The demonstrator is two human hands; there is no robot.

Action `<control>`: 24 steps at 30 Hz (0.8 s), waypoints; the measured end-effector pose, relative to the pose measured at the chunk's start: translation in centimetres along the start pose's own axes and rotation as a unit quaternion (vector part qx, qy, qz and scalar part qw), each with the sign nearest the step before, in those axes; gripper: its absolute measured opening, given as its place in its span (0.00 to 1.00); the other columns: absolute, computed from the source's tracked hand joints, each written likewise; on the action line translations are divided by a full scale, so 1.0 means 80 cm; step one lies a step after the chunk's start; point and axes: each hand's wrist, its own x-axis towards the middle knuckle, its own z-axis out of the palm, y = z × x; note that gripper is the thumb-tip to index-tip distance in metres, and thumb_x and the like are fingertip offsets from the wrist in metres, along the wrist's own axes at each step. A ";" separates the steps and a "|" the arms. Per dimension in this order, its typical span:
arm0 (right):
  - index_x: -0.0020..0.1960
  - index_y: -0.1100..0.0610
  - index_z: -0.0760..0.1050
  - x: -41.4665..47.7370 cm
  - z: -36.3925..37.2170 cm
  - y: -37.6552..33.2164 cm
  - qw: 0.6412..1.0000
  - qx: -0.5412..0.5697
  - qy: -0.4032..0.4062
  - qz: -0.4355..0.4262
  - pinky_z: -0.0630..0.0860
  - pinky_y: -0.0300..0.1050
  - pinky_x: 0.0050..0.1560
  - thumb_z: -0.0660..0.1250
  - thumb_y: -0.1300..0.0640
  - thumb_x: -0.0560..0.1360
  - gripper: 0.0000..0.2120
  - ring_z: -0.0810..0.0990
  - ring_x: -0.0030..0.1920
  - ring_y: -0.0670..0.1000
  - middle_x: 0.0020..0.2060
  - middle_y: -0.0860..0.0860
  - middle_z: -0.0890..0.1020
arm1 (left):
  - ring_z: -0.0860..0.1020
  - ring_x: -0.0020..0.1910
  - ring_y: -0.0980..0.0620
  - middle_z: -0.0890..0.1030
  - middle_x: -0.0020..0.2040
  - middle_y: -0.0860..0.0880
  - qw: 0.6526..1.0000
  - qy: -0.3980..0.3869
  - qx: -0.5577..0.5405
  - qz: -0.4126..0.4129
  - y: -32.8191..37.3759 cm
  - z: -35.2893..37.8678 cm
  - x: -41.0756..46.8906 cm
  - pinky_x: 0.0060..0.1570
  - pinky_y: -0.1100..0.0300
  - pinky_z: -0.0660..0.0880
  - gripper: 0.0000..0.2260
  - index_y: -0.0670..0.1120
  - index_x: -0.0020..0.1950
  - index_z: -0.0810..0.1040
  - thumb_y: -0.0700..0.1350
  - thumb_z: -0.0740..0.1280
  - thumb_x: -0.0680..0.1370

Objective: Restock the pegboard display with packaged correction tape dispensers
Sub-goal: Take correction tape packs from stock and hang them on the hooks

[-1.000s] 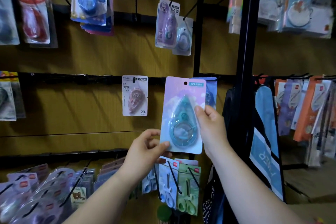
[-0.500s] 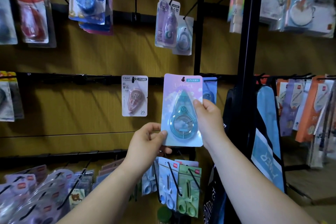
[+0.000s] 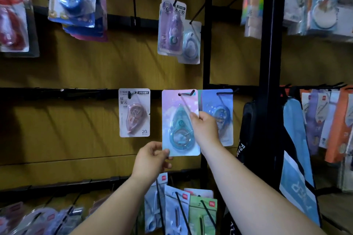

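Note:
A packaged correction tape dispenser [image 3: 179,124], teal and teardrop-shaped on a pink-lilac card, is held flat against the wooden display wall. A black peg [image 3: 188,93] passes through the hole at the card's top. My left hand [image 3: 150,160] pinches the card's lower left corner. My right hand [image 3: 205,131] grips its right edge at mid height. Just behind to the right hangs a blue-carded dispenser [image 3: 219,112], partly hidden by my right hand. A pink dispenser pack [image 3: 134,112] hangs to the left.
Black rails cross the wall [image 3: 57,74], with more packs on pegs above [image 3: 73,2] [image 3: 177,30] and below [image 3: 181,210]. A black upright post [image 3: 271,63] stands at right, a blue bag [image 3: 298,158] beside it. Orange packs [image 3: 336,124] hang far right.
Both hands have lifted the teal pack up and toward the wall. Its hang hole has gone from below and in front of the peg onto the peg.

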 end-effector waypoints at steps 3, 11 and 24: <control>0.27 0.54 0.57 0.020 0.015 0.007 1.000 -0.020 0.014 0.001 0.55 0.40 0.27 0.58 0.58 0.77 0.21 0.60 0.27 0.47 0.25 0.49 0.62 | 0.75 0.25 0.53 0.79 0.32 0.48 1.000 0.020 0.023 -0.001 -0.011 0.002 0.028 0.26 0.63 0.69 0.07 0.48 0.41 0.72 0.38 0.62 0.77; 0.31 0.54 0.61 0.038 0.032 0.012 0.998 -0.055 0.006 0.038 0.59 0.41 0.28 0.56 0.55 0.78 0.17 0.68 0.33 0.51 0.29 0.49 0.66 | 0.76 0.28 0.53 0.78 0.34 0.46 0.999 0.014 0.012 -0.028 -0.020 -0.001 0.045 0.27 0.66 0.72 0.07 0.40 0.53 0.73 0.41 0.60 0.78; 0.37 0.55 0.74 -0.116 0.022 0.044 0.983 -0.047 -0.145 0.102 0.71 0.42 0.40 0.58 0.63 0.75 0.10 0.75 0.40 0.51 0.40 0.54 0.77 | 0.75 0.19 0.55 0.79 0.23 0.48 0.991 -0.031 -0.062 -0.111 -0.043 -0.087 -0.165 0.21 0.67 0.72 0.09 0.41 0.37 0.75 0.37 0.60 0.77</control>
